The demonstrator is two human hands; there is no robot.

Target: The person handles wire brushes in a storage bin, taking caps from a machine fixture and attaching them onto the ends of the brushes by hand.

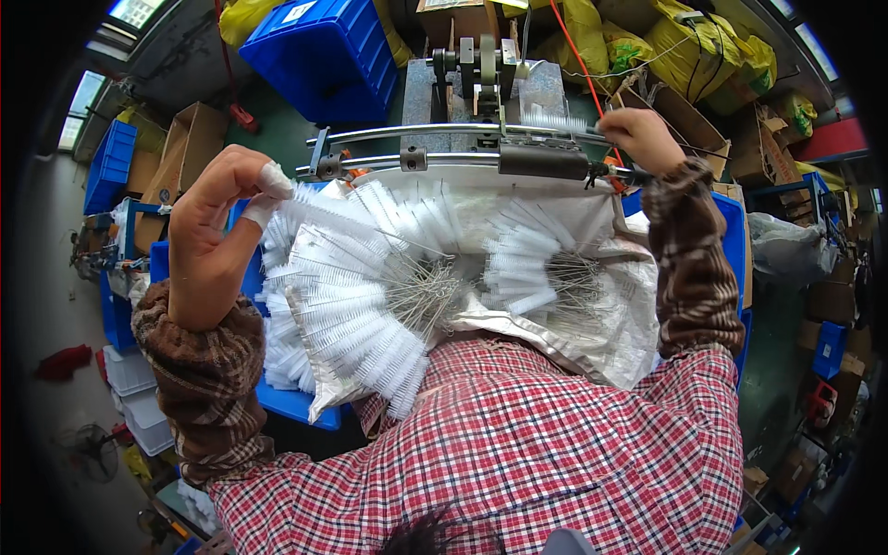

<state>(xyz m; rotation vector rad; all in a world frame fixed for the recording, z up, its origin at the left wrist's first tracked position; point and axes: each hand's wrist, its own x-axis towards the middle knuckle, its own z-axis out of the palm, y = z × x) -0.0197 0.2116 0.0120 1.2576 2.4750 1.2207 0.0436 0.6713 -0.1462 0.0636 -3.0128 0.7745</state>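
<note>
My left hand (211, 231), with white tape on its thumb and a fingertip, pinches the bristle end of a white wire-stemmed brush (338, 219). The brush slants over a fanned pile of similar brushes (347, 305) on my lap, bare wire stems toward the middle. My right hand (645, 141) is closed at the right end of a metal machine (462, 159) with long horizontal rods. Its fingers pinch the end of another white brush (555, 121), lying level above the rods. A smaller fan of brushes (523, 264) lies right of the first pile.
White woven sacking (610, 314) covers my lap under the brushes. The machine's wheel and block (486, 65) stand beyond the rods. A large blue crate (324, 60) is at the far left, yellow sacks (689, 60) at the far right. A red cable (580, 55) hangs near my right hand.
</note>
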